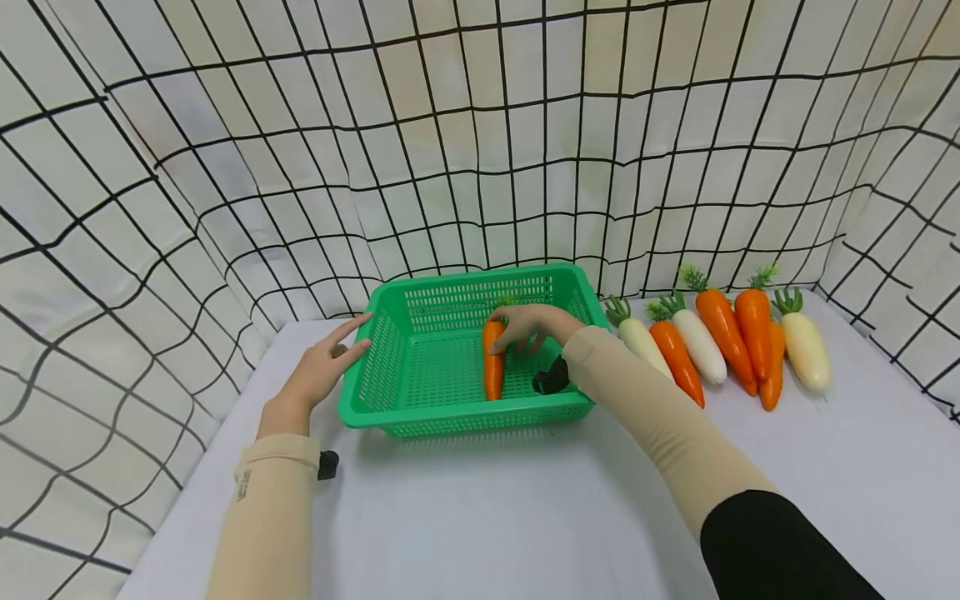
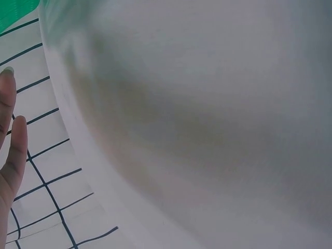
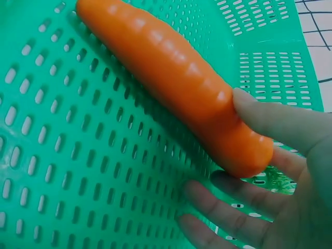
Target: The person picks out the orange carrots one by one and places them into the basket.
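An orange carrot (image 1: 492, 379) with a green top lies lengthwise in a green plastic basket (image 1: 435, 414). My right hand (image 1: 531, 323) reaches into the basket and pinches the carrot near its thick, leafy end. Close up in the right wrist view, the thumb presses one side of the carrot (image 3: 166, 78) and a finger is against the other; the remaining fingers spread over the perforated floor. At the basket's left rim is my left hand (image 1: 318, 367), fingers extended and holding nothing. Only its fingers (image 2: 17, 148) show at the edge of the left wrist view.
Several more carrots (image 1: 722, 333) and white radishes (image 1: 808, 350) lie in a row on the white table (image 1: 480, 517), right of the basket. A black wire grid (image 1: 510, 104) backed with white sheeting stands behind and along the sides.
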Motion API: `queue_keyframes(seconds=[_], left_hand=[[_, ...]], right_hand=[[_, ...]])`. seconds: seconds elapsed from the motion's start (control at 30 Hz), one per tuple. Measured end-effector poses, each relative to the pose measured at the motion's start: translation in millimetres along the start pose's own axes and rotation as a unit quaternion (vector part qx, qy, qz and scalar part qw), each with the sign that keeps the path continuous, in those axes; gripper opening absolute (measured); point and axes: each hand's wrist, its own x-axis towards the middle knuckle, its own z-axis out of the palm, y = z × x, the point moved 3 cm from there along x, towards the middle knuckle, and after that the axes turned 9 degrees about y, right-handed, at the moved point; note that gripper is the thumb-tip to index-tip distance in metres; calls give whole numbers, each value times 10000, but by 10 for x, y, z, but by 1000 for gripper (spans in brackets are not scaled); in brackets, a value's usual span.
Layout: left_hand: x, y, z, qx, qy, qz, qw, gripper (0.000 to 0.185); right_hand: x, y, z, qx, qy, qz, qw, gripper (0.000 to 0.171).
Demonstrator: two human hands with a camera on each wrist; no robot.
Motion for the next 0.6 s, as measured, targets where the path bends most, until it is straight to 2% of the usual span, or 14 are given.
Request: queue_keyframes(seconds=[0.37, 0.6], left_hand=[[-3, 37, 43, 15, -22, 143, 9999, 67], [38, 24, 20, -26, -98, 25, 9999, 67]], right_hand=[[-74, 10, -61, -579, 153, -79, 9982, 70], [-180, -43, -241, -443, 241, -278, 9983, 61]])
